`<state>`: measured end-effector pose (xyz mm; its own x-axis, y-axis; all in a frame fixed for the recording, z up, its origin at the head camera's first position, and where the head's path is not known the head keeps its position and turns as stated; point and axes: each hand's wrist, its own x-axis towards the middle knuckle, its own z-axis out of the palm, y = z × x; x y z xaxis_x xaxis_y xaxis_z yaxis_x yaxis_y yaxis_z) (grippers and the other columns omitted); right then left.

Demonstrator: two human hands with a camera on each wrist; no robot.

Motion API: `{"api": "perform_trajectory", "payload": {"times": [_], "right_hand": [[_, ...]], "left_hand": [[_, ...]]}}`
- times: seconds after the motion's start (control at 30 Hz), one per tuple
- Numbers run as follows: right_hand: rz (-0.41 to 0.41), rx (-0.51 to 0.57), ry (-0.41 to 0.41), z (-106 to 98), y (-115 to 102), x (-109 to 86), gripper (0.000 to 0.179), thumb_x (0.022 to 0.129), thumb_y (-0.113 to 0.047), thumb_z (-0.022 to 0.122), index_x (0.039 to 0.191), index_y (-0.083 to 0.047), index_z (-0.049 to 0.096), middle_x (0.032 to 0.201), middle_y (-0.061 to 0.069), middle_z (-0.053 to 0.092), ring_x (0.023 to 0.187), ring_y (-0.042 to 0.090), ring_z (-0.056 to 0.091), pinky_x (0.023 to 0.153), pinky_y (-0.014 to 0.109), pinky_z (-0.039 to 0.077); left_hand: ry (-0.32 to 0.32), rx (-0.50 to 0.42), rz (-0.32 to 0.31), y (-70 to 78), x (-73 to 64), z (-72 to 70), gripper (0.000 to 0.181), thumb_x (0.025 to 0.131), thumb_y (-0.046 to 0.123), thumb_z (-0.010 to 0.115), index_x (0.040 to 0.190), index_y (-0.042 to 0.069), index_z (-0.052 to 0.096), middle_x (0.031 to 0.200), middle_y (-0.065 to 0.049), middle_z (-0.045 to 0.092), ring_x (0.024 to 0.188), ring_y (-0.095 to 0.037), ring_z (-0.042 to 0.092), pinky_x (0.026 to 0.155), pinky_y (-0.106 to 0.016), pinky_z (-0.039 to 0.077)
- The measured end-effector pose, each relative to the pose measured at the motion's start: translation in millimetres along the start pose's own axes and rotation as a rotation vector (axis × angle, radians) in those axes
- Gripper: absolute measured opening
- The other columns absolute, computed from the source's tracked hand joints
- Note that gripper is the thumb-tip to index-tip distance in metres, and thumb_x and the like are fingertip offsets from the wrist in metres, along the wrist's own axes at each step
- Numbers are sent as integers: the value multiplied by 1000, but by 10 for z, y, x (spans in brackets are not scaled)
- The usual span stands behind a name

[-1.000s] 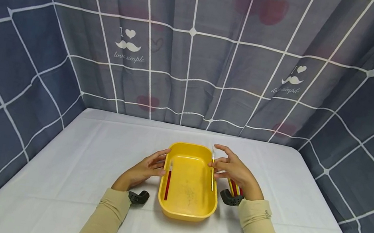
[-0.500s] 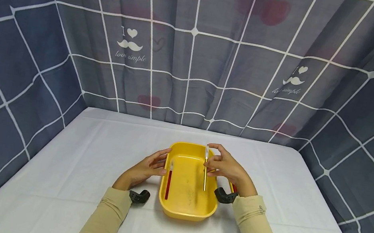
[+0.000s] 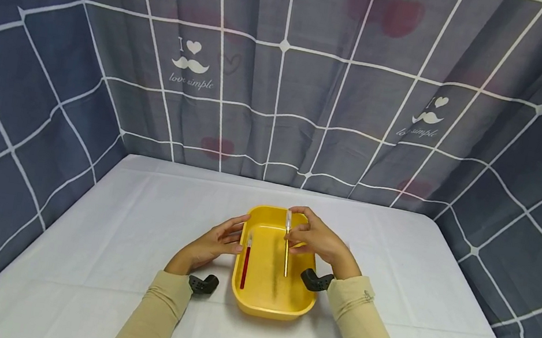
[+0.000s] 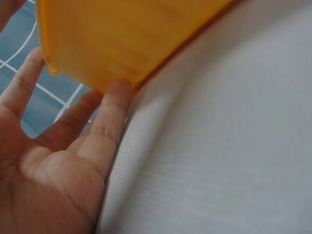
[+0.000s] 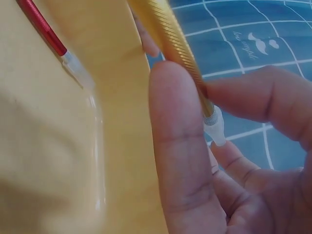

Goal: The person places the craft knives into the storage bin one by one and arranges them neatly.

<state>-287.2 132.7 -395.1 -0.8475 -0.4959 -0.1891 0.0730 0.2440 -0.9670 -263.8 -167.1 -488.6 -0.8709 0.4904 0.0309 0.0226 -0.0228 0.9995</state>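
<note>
My right hand [image 3: 318,239] pinches a gold craft knife [image 3: 286,256] between thumb and finger, over the yellow tray [image 3: 270,312]. Its knurled grip and clear cap [image 5: 214,127] show in the right wrist view. The knife stands tilted, capped end away from me. Inside the tray, along its left side, lies a red craft knife [image 3: 245,267], also capped. At the tray's left wall rests my left hand [image 3: 210,249], fingers extended and spread; its fingertips [image 4: 118,90] meet the yellow wall in the left wrist view.
A white cloth [image 3: 137,219] covers the table. Grey-blue checked curtains [image 3: 242,83] close in the back and both sides. Each wrist wears a black camera mount, such as the left one [image 3: 203,284].
My right hand has carried the gold craft knife leftward, from the tray's right edge to over its middle. A holder of colored craft knives has become hidden behind the right arm. The left hand stays put.
</note>
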Motion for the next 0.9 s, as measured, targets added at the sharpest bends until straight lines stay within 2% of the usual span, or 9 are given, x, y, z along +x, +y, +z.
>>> {"api": "perform_trajectory", "payload": {"times": [0.23, 0.43, 0.67, 0.9], "right_hand": [[29, 14, -40, 75, -1, 79, 66, 99, 9, 62, 157, -2, 32, 99, 17, 71, 82, 20, 71, 79, 36, 66], [63, 11, -42, 178, -28, 130, 66, 100, 10, 64, 157, -1, 32, 97, 17, 71, 80, 19, 70, 81, 39, 67], [86, -4, -40, 275, -7, 219, 64, 101, 10, 64, 156, 0, 34, 97, 17, 70, 76, 19, 69, 74, 35, 67], [128, 0, -33, 363, -24, 275, 65, 99, 12, 65, 155, 0, 36, 94, 15, 68, 76, 20, 68, 75, 34, 66]], "left_hand": [[-1, -4, -1, 4, 0, 6, 85, 102, 8, 74, 173, 11, 26, 172, -28, 27, 158, -48, 32, 126, -58, 33], [6, -5, -7, 4, -1, 7, 85, 102, 8, 74, 173, 11, 26, 173, -28, 26, 158, -48, 32, 126, -58, 33], [-1, -6, -3, -4, 8, 0, 86, 102, 8, 74, 173, 11, 25, 173, -28, 26, 158, -48, 32, 126, -56, 34], [0, -4, -3, -6, 10, -5, 86, 102, 7, 73, 173, 10, 25, 173, -28, 26, 158, -48, 32, 126, -54, 34]]}}
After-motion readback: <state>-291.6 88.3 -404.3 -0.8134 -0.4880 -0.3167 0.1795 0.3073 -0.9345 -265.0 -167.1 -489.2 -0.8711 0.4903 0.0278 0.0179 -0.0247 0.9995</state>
